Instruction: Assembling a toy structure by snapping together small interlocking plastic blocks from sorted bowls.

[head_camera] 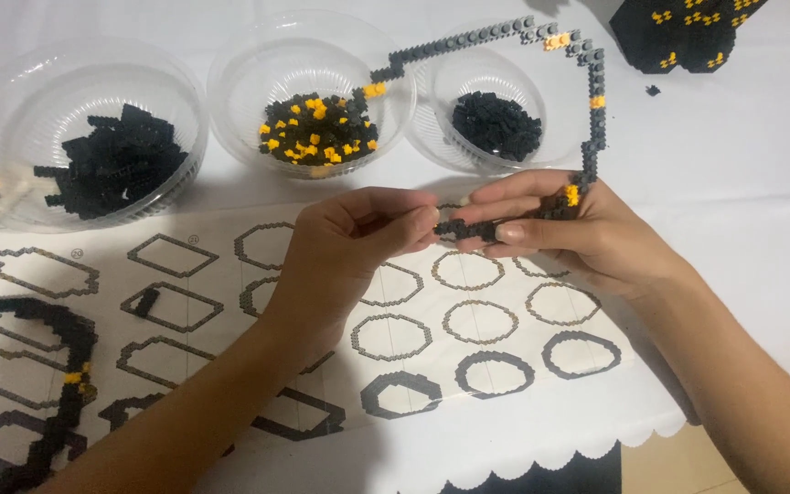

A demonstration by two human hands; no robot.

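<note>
Head view: thin grey brick chain, yellow-dotted, bent into loop.

White table bears bowls (three) and instruction sheet

Two bare forearms, entering from the bottom edge, uncovered as far as visible. No sleeves, cuffs or gloves in view. Left hand bare, without rings, watch or bracelet on wrist or fingers. Right hand likewise bare, no jewellery showing. Fingernails on the right hand short, plain and unpainted. Slender wrists and fingers. Nothing worn anywhere within the picture.
</note>
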